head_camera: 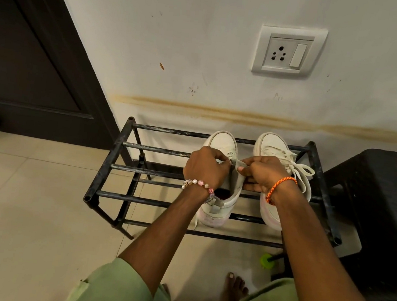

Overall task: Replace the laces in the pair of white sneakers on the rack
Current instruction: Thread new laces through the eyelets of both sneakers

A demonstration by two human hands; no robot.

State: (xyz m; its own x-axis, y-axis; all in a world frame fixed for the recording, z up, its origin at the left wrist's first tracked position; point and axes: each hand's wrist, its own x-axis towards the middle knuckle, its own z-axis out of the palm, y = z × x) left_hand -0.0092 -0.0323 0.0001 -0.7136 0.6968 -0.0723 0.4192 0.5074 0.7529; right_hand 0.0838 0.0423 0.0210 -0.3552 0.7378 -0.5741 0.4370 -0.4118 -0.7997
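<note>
Step in hand, as I judge it: working the lace at the tongue of the left-hand sneaker (216, 202), which sits on the top bars of the black rack (107, 162) at frame centre. My left hand (204, 167) has its fingers curled and pinching at the lace or the eyelet edge; I cannot tell which. My right hand (261, 173) has fingers clamped on the grey tongue (239, 165), pulling it up. The right-hand sneaker (279, 147) stands just beside, right of centre, its white lace (299, 169) in place and tied in a bow, so I judge that shoe not yet started.

Next move calls for keeping the tongue held back and drawing the lace cleanly through each eyelet without dragging the shoe across the bars.

Surroundings: a wall socket (289, 51) at upper right, a dark door (17, 55) at upper left, a black stool (371, 207) at right edge, a green object (267, 260) on the floor below the rack. My own wrists cover most of the eyelets.
</note>
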